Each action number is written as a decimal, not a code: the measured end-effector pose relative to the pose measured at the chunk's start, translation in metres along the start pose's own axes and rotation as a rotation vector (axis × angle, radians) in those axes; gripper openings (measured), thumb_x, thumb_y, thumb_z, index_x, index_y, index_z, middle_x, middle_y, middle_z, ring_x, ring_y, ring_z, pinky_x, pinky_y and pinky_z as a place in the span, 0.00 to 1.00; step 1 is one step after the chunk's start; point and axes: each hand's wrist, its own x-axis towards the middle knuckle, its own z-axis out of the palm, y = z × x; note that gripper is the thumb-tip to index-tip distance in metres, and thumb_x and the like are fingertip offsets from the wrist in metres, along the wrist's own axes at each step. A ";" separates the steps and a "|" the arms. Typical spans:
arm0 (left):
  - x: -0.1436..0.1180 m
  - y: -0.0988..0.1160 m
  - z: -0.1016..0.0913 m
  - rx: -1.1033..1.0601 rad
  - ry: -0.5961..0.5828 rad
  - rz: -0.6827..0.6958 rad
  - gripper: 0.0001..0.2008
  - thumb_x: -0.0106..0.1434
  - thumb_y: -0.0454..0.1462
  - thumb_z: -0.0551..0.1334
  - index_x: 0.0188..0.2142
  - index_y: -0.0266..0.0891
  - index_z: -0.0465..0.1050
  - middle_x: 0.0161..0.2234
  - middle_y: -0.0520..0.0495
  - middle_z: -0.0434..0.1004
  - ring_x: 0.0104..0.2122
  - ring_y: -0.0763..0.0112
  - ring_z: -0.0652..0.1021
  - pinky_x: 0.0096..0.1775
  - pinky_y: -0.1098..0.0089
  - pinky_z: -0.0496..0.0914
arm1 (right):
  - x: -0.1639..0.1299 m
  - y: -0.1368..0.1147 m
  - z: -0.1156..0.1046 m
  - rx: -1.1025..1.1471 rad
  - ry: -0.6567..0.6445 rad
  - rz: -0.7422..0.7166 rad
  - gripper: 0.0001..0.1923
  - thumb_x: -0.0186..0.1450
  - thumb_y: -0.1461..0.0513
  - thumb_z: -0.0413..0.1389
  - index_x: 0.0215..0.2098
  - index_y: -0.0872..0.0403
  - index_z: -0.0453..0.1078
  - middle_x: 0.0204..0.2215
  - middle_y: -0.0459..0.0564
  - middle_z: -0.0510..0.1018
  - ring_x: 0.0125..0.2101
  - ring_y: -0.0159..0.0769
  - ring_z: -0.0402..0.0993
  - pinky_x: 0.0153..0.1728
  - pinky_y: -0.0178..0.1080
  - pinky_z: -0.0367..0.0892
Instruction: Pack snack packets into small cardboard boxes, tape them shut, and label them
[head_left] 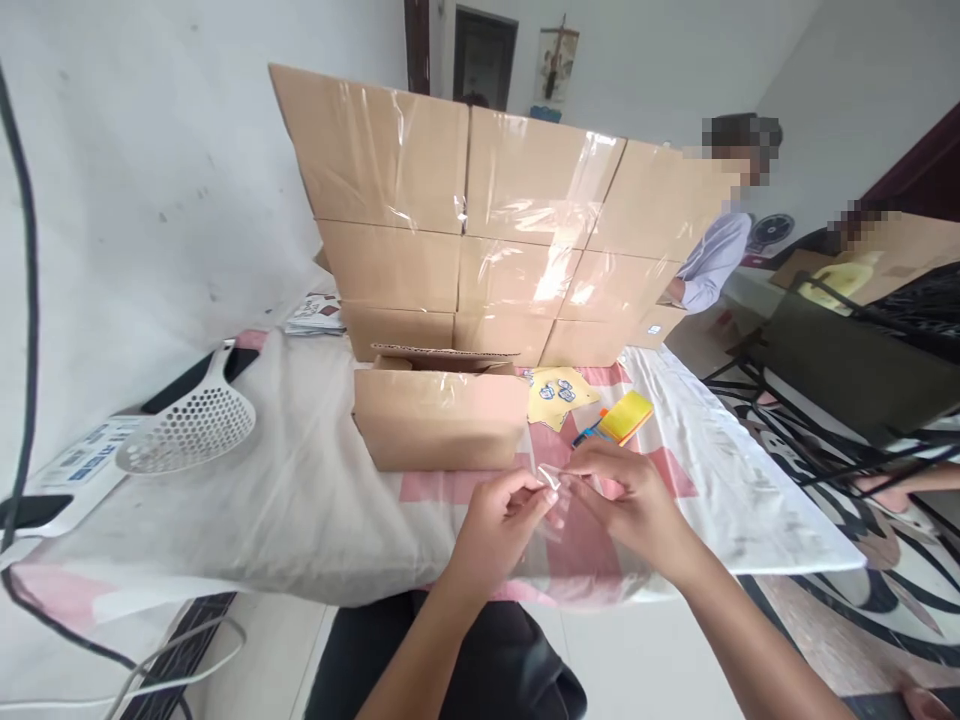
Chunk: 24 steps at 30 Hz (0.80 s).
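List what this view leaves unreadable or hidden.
- Clear film pinched between left hand and right hand: transparent, so its outline is lost, and the fingers cover part of it.
- Inside of the open box: hidden by its front wall.
- Print on the yellow sheet: too small.
- Pen: mostly behind the right hand.

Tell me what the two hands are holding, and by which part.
Both hands pinch a small clear plastic sleeve at its top edge: the left hand at the left corner, the right hand at the right. What is inside cannot be told.
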 end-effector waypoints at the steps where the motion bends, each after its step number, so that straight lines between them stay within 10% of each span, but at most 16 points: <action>1: -0.003 0.005 -0.006 0.012 -0.014 0.001 0.16 0.67 0.49 0.61 0.35 0.39 0.76 0.30 0.49 0.82 0.15 0.81 0.61 0.16 0.76 0.56 | 0.004 -0.007 0.001 -0.018 -0.001 -0.054 0.08 0.71 0.63 0.57 0.36 0.49 0.78 0.31 0.48 0.77 0.33 0.36 0.73 0.34 0.39 0.67; 5: -0.017 0.015 -0.047 0.162 -0.045 -0.073 0.19 0.66 0.52 0.61 0.42 0.39 0.78 0.25 0.51 0.79 0.17 0.78 0.63 0.20 0.74 0.57 | 0.011 -0.028 -0.015 -0.044 0.104 -0.167 0.09 0.70 0.66 0.58 0.37 0.47 0.79 0.30 0.46 0.76 0.32 0.35 0.72 0.34 0.40 0.65; 9: -0.029 0.017 -0.096 0.356 0.446 -0.031 0.15 0.65 0.50 0.62 0.41 0.43 0.72 0.16 0.58 0.65 0.19 0.72 0.67 0.23 0.73 0.61 | 0.025 -0.039 -0.047 0.019 0.343 -0.084 0.06 0.68 0.61 0.62 0.31 0.49 0.76 0.28 0.45 0.74 0.30 0.35 0.69 0.35 0.40 0.62; 12: -0.023 0.038 -0.119 0.663 0.648 0.255 0.11 0.67 0.48 0.60 0.40 0.45 0.72 0.29 0.51 0.78 0.30 0.66 0.76 0.32 0.69 0.70 | 0.050 -0.045 -0.052 0.073 0.244 0.048 0.14 0.66 0.53 0.63 0.27 0.51 0.74 0.27 0.46 0.72 0.30 0.36 0.67 0.34 0.40 0.60; 16: 0.013 0.077 -0.130 1.195 0.590 0.533 0.19 0.70 0.41 0.57 0.59 0.48 0.71 0.65 0.45 0.69 0.64 0.52 0.68 0.63 0.49 0.62 | 0.096 -0.048 -0.028 0.196 0.020 0.176 0.20 0.63 0.46 0.62 0.25 0.53 0.72 0.25 0.45 0.69 0.28 0.33 0.62 0.31 0.38 0.57; 19: 0.039 0.085 -0.135 1.346 0.475 0.490 0.20 0.72 0.40 0.53 0.60 0.50 0.72 0.65 0.47 0.69 0.67 0.51 0.66 0.68 0.39 0.50 | 0.126 -0.043 -0.004 0.293 -0.091 0.225 0.20 0.60 0.46 0.62 0.26 0.54 0.73 0.24 0.44 0.68 0.28 0.33 0.60 0.30 0.36 0.55; 24: 0.041 0.064 -0.141 1.304 0.389 0.427 0.20 0.75 0.39 0.48 0.52 0.48 0.79 0.57 0.51 0.79 0.60 0.60 0.75 0.65 0.51 0.62 | 0.152 -0.038 0.027 0.303 -0.177 0.343 0.18 0.53 0.49 0.64 0.23 0.55 0.73 0.20 0.42 0.66 0.26 0.31 0.58 0.29 0.36 0.52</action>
